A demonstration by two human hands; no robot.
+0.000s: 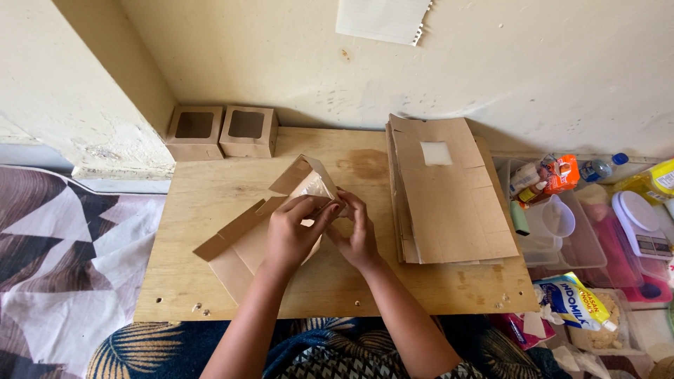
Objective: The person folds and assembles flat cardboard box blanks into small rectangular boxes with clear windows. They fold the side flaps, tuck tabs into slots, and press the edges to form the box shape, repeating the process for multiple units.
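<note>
Centrally, left hand (289, 235) pinches the edge of a partly folded brown cardboard box blank w/ clear window (270, 228), fingers curled over its raised panel. Right hand (357, 235) grips the same blank from the other side, fingertips meeting the left's near the window film. Blank sits mid-left on the low pale plywood board (210, 193), one flap lifted toward the wall, the rest flat on the wood.

Just right of the hands: a stack of flat brown cardboard box blanks (449, 193), top one w/ a small white window patch, covering most of the board's right half & close to the right wrist. At the back-left corner, two finished small brown window boxes (221, 131) stand side by side vs the wall, well apart from the hands.

Off the board, right: clear plastic tub (586, 245) w/ a funnel, packets, bottles. Left: patterned grey-brown cloth (63, 260) on the floor.
</note>
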